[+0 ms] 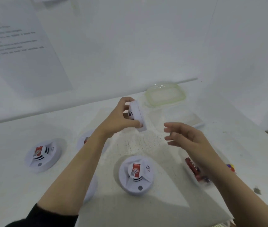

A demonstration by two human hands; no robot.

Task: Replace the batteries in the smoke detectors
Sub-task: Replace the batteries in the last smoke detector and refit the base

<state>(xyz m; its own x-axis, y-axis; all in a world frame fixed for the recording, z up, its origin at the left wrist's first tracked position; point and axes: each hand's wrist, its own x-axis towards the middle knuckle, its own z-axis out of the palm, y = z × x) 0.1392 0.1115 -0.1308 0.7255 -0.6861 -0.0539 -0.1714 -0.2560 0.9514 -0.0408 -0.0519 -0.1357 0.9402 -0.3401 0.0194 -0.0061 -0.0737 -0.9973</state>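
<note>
Gripping smoke detector point(137, 115) on edge, raised: left hand point(120, 117). Right hand point(185, 136) alongside, fingers loose, empty.

Seemingly a plain lab or test station: a white worktop point(7, 185) against a blank white wall point(130, 46) bearing a printed sheet point(20, 51) of text, with several identical smoke detectors point(136, 176) laid out.
</note>
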